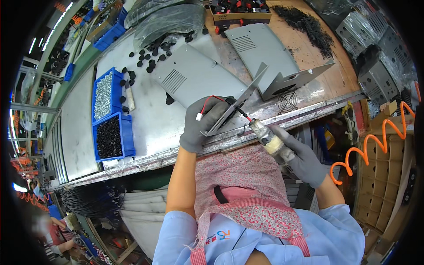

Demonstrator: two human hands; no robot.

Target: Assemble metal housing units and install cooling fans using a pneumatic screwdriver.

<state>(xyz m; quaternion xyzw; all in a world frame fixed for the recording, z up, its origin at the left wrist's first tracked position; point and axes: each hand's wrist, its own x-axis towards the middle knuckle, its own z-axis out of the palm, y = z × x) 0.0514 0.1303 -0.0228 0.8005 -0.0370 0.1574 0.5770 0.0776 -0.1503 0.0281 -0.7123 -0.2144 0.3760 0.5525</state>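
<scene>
- Our pale-blue shirt (265, 236) and pink floral apron (247, 170) fill six o'clock.
- Toward one o'clock: our thin, matte-grey metal panel (249, 91), tilted, a black part (230, 101) and red wire (206, 102) beside it.
- Our gloved left hand (197, 124) grips it, just ten o'clock of centre.
- At three o'clock our gloved right hand (304, 158) wraps a taped driver (270, 139).

Grey gloves (193, 128); a light-blue shirt (338, 240) with short sleeves (175, 232) and a small multicoloured logo (219, 237); over it, a pink floral apron (240, 170) with red-checked straps (198, 256)
</scene>
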